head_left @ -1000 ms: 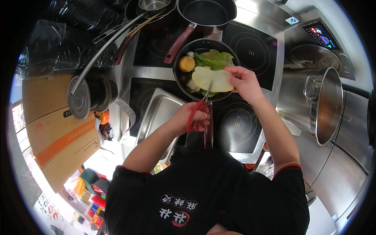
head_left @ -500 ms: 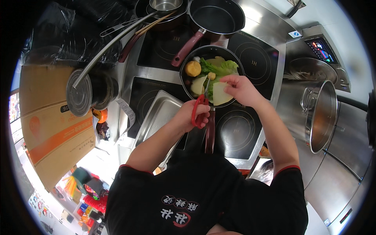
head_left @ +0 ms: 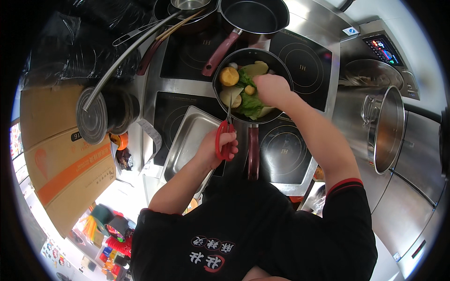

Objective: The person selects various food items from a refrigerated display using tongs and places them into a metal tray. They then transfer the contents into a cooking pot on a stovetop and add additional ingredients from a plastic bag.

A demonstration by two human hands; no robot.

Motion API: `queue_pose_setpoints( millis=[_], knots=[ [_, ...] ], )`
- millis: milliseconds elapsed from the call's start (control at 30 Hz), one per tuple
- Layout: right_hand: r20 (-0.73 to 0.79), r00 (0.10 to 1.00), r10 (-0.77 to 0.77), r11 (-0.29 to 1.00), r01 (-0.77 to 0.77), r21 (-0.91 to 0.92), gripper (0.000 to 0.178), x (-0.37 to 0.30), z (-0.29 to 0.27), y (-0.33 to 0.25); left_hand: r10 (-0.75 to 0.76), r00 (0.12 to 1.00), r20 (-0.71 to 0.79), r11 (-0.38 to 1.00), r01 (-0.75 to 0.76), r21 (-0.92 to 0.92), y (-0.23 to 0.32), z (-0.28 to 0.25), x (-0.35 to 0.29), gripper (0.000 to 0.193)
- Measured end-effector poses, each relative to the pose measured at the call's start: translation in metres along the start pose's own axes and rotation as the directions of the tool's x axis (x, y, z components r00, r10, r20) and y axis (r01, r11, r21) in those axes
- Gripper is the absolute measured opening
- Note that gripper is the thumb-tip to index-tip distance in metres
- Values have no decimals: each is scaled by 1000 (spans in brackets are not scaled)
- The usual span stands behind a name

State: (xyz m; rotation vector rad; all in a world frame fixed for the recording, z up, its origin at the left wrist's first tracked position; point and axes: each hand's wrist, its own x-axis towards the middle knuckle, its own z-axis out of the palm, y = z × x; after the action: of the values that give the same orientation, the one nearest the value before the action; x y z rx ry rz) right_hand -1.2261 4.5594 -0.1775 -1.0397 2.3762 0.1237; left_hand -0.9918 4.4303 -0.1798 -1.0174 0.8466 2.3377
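Note:
My left hand [head_left: 216, 147] is closed round the red handles of a pair of scissors [head_left: 226, 136], whose blades point up over the near rim of a dark saucepan [head_left: 272, 57]. In the pan lie green lettuce [head_left: 251, 105], a round yellow piece [head_left: 229, 76], pale flat slices [head_left: 229, 96] and a small yellowish ball [head_left: 249, 89]. My right hand [head_left: 273, 90] reaches down into the pan's right side, fingers curled among the greens. Its fingertips, and whatever they pinch, are hidden behind the back of the hand.
The pan sits among several black induction plates [head_left: 283, 152]. Left of its handle is a steel tray [head_left: 192, 136]. An unused saucepan [head_left: 253, 16] stands behind, beside a pot with chopsticks [head_left: 176, 27]. A large steel pot [head_left: 389, 131] is at right, a cardboard box [head_left: 61, 154] at left.
My right hand has moved up and deeper into the pan, and the pale slice it held no longer shows. My left hand has drawn the scissors slightly left and down.

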Motion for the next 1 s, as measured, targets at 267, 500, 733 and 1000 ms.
queue_pose_setpoints(
  millis=[267,500,733,1000],
  knots=[
    [-245,969,-34,999,23,-47,30,-36,6,-24,38,999,32,998,-36,-46,-4,-7,-15,34],
    [-331,942,-56,994,85,72,48,38,12,-46,65,997,37,996,-63,-58,4,-4,-20,28],
    [-328,944,-36,893,178,414,50,28,4,-36,60,998,32,982,-65,177,27,-17,-26,31],
    [-615,702,-359,883,469,21,67,-58,-22,-5,19,993,116,576,-105,811,77,-15,-28,57]
  ],
)
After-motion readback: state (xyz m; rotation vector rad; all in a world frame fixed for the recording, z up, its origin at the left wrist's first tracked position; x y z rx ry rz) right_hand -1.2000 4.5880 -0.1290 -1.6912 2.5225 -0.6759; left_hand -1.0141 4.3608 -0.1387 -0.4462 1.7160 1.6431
